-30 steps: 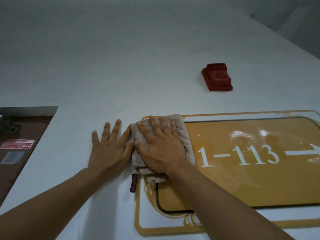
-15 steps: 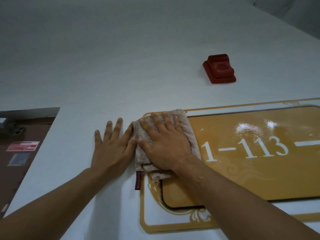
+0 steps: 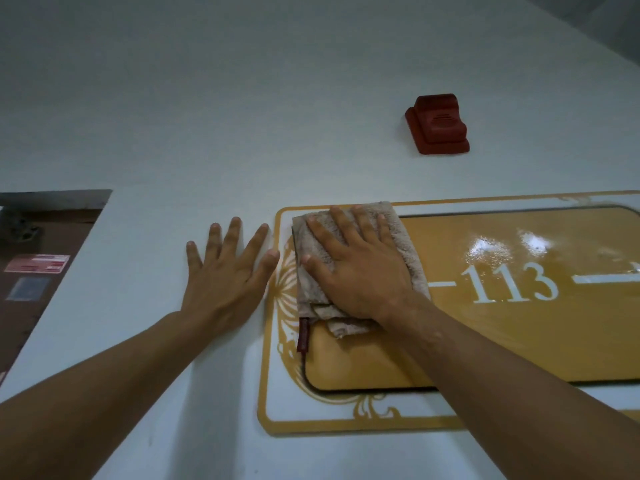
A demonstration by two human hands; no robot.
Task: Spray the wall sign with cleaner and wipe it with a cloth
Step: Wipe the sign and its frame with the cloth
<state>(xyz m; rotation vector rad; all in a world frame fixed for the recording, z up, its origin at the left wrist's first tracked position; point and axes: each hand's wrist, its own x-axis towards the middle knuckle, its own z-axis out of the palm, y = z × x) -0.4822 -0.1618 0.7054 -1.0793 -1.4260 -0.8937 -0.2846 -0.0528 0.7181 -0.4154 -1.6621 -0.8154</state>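
Golden yellow sign (image 3: 485,341) with white digits and scroll ornament border, beige cloth (image 3: 405,237) under my fingers, red box (image 3: 438,124), white wall (image 3: 242,98)

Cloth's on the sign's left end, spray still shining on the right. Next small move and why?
Probably slide the right hand and cloth rightward along the sign, over the digits toward the wet patches. The cloth covers only the upper left corner; the glossy droplets above "113" look unwiped. The left hand lies flat on the wall beside the sign, so it can brace.
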